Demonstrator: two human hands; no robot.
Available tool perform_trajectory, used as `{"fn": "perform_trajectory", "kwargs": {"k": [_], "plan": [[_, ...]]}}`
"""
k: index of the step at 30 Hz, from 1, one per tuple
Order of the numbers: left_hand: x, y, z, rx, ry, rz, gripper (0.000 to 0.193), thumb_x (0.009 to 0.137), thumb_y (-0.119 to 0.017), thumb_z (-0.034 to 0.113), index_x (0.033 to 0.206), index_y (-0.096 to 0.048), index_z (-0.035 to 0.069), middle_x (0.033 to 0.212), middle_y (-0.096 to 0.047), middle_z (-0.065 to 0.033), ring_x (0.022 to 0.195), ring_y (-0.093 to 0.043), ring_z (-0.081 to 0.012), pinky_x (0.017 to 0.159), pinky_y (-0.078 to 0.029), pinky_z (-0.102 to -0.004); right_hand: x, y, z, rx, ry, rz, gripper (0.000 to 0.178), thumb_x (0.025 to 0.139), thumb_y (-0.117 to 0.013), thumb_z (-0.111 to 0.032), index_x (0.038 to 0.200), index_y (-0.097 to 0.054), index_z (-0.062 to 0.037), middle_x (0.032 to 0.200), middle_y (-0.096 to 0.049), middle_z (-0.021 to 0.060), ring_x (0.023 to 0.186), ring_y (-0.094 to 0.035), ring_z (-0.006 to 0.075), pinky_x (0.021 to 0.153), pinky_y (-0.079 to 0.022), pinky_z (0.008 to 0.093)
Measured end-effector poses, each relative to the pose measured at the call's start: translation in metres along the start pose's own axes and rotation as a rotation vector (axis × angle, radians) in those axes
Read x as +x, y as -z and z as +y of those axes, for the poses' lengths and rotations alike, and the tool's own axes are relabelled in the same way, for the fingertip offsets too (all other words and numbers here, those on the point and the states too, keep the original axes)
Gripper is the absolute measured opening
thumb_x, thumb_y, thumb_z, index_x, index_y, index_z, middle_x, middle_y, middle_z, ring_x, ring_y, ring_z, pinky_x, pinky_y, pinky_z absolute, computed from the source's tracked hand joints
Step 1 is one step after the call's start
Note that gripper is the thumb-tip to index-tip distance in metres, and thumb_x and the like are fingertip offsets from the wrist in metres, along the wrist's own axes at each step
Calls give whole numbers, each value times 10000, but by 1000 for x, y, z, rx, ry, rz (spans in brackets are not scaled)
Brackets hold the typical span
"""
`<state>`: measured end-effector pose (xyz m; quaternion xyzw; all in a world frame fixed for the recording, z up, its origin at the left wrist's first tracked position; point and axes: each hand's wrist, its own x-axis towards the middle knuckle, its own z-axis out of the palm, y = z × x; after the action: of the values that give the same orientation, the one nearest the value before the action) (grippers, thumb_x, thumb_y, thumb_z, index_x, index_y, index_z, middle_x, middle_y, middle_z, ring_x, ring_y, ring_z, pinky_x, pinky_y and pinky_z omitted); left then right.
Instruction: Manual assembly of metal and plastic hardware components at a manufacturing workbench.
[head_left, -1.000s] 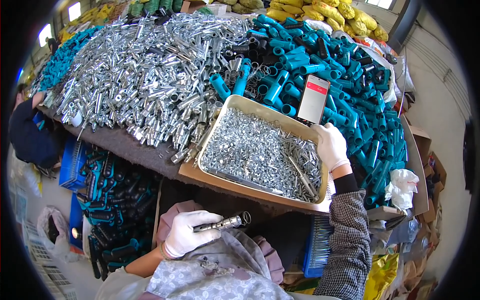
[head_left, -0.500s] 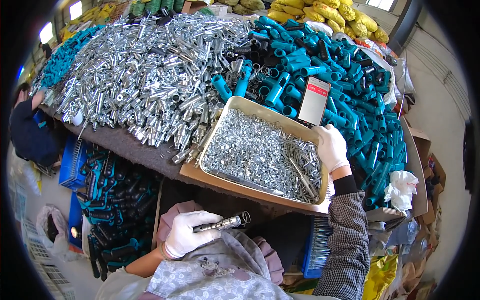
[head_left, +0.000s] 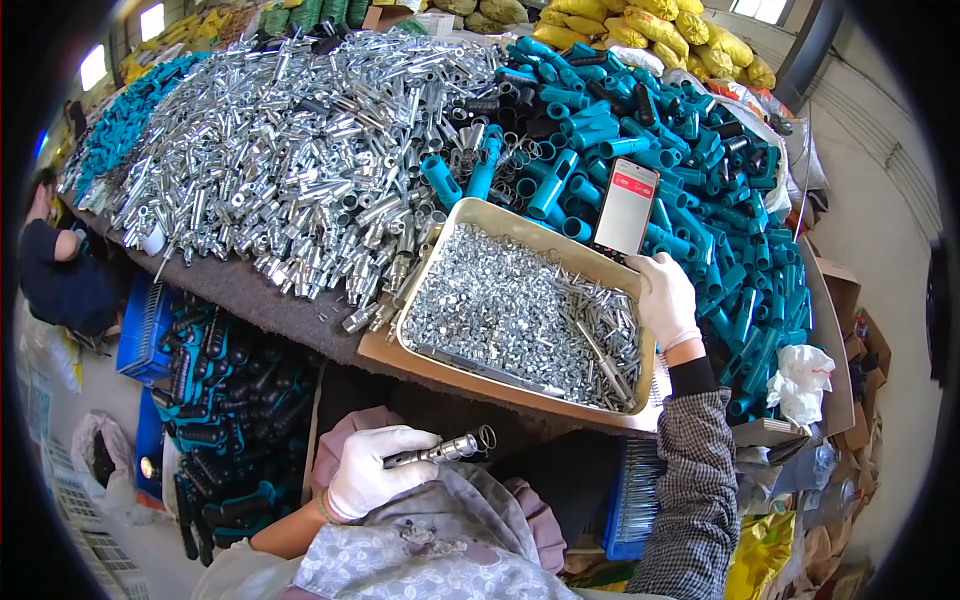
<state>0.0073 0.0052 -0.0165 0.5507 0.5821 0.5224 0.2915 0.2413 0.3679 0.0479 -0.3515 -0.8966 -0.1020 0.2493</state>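
Observation:
My left hand [head_left: 382,470], in a white glove, is closed round a metal tube [head_left: 432,453] with holes in its side, held tilted above my lap. A wire spring [head_left: 486,438] sticks out of the tube's upper end. My right hand [head_left: 667,300], also gloved, lies at the far right corner of a cream tray [head_left: 530,397]. Its fingers are curled, with the tips by the tray's rim and the lower edge of a phone [head_left: 626,208]; what they grip is hidden. Small metal pieces [head_left: 490,300] fill the tray, and a longer metal rod [head_left: 603,358] lies among them.
A big heap of metal parts [head_left: 290,150] covers the table at left and centre. Teal plastic sleeves [head_left: 690,210] are piled at right. Black-and-teal handles [head_left: 230,370] lie below the table's left edge. Another person [head_left: 62,265] sits at far left. Blue crates [head_left: 635,495] stand under the table.
My hands have barely moved, with the tube and spring still in my left hand. At far left the other person's arm has come down from the heap toward the body.

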Motion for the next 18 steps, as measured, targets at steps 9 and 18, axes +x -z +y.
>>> {"fn": "perform_trajectory", "kwargs": {"k": [9, 18], "plan": [[2, -4, -4, -58, 54, -1, 316, 772, -809, 80, 1055, -713, -24, 887, -712, -92, 765, -654, -130, 687, -507, -265, -4, 2, -7, 78, -63, 92, 222, 897, -549, -67, 1045, -708, -111, 883, -595, 135, 879, -617, 337, 755, -507, 425], [5, -9, -4, -65, 141, 17, 320, 780, -807, 88, 1068, -716, -19, 906, -722, -84, 786, -658, -116, 714, -514, -254, -19, 2, -35, 96, -47, 165, 211, 905, -582, -92, 1083, -694, -111, 891, -599, 126, 862, -620, 323, 729, -512, 414]]}}
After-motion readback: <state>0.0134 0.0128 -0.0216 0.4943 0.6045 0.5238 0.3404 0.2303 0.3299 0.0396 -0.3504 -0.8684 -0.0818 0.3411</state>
